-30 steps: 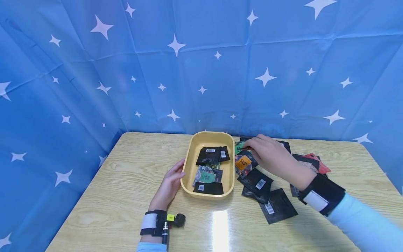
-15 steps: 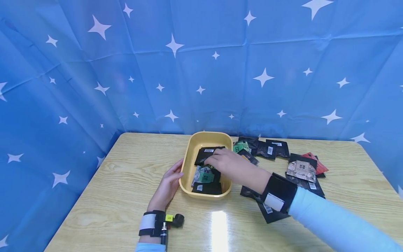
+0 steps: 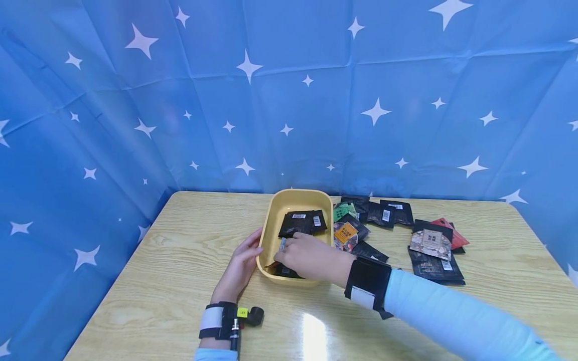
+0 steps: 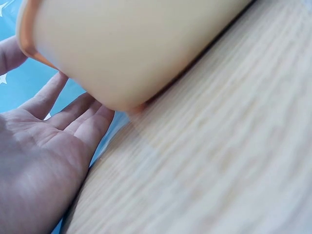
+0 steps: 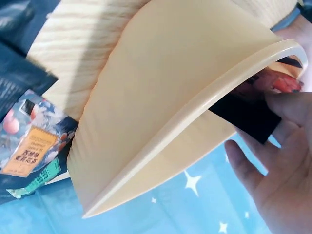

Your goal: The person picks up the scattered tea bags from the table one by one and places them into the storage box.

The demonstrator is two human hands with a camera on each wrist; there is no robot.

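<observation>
A pale yellow plastic box [image 3: 303, 191] stands at the middle of the table, with black sachets [image 3: 295, 223] lying inside. My left hand [image 3: 241, 260] rests against the box's left side; in the left wrist view its extended fingers [image 4: 97, 119] touch the outer wall. Reaching inside the near end of the box, my right hand [image 3: 302, 255] pinches a sachet. The right wrist view shows that sachet's black part [image 5: 246, 114] and a red picture, with the thumb laid over it. From the head view the hand hides most of the sachet and others beneath.
Right of the box lie several loose sachets, among them an orange-labelled one [image 3: 346, 235] and a green one [image 3: 345, 210]. Farther right is another group with a beige-labelled sachet [image 3: 432, 240] and a red one [image 3: 458, 234]. A blue star-patterned curtain [image 3: 289, 100] hangs behind the table.
My right hand has moved left from the loose sachets into the box, then toward its near left end, bringing a sachet along. My left hand stays at the box's side.
</observation>
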